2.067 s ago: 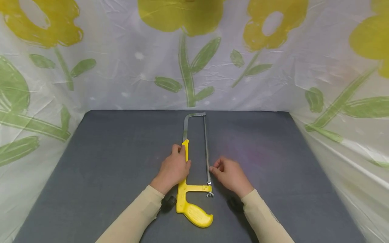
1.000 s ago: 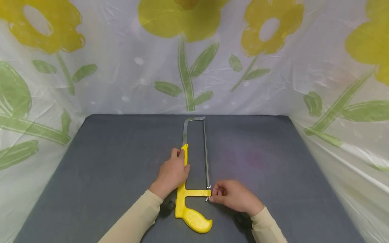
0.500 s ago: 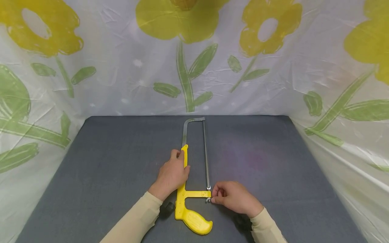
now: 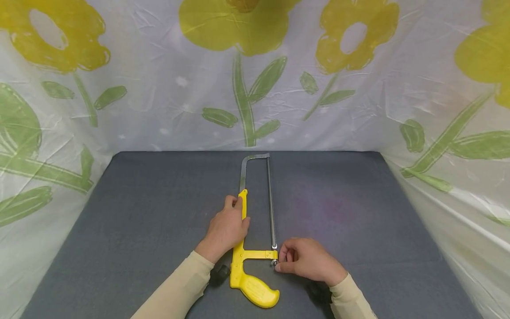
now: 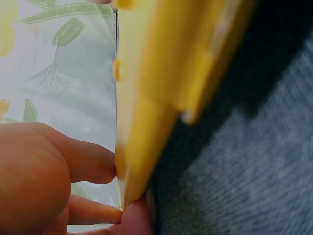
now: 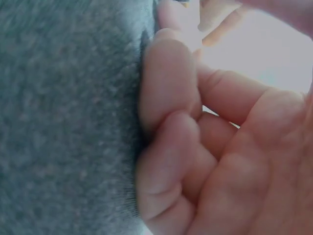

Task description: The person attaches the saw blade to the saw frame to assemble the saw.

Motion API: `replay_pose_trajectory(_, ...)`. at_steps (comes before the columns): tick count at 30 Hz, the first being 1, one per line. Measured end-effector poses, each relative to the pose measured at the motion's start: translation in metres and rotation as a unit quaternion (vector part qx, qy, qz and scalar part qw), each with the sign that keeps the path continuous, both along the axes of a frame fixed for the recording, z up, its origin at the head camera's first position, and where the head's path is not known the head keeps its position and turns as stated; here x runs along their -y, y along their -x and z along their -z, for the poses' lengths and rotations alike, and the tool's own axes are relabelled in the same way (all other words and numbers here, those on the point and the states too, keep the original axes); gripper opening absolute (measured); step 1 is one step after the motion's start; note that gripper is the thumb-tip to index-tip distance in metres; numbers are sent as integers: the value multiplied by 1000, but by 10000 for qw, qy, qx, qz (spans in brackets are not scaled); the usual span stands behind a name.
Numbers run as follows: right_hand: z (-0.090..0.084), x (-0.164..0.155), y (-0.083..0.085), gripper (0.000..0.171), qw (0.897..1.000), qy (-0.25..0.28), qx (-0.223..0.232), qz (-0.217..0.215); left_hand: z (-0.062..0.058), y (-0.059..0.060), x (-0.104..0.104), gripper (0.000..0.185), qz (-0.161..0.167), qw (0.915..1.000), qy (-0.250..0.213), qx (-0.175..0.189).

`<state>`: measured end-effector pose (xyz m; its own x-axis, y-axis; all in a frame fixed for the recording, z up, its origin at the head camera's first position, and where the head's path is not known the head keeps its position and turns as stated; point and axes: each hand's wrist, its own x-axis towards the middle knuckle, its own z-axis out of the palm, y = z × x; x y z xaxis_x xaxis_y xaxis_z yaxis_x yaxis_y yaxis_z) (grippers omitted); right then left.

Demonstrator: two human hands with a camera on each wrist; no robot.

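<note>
A hacksaw [image 4: 258,289] with a yellow handle and a steel front bow lies on the dark table, handle toward me. Its silver blade [image 4: 271,204] runs along the right side. My left hand [image 4: 226,227] grips the yellow frame from the left, thumb on the inner side; the left wrist view shows fingertips around the yellow bar [image 5: 146,127]. At the near end of the blade, below the yellow crosspiece, sits a small metal wing nut [image 4: 274,262]. My right hand [image 4: 308,259] pinches it with thumb and index finger; the other fingers curl in close to the tabletop.
The dark grey cloth-covered table [image 4: 159,199] reaches back to a white curtain [image 4: 167,88] printed with yellow flowers, which also hangs along both sides. A dark wrist device [image 4: 220,274] shows under the left wrist.
My right hand has come down from beside the blade to the wing nut, whose wings have since changed angle. My left hand keeps its grip; the hacksaw stays in place.
</note>
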<state>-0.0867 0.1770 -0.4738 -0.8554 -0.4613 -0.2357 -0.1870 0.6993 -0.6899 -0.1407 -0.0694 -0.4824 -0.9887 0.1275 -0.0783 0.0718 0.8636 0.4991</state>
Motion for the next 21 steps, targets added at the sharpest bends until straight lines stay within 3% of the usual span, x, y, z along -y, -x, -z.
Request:
replay_pose_trajectory(7, -7, 6, -6, 40, 9994, -69, 126, 302, 1, 0, 0, 71, 6, 10000, 24, 14)
replay_pose_trajectory(21, -12, 25, -10, 41, 9940, -689, -529, 664, 0, 1, -1, 72, -33, 10000, 17, 65)
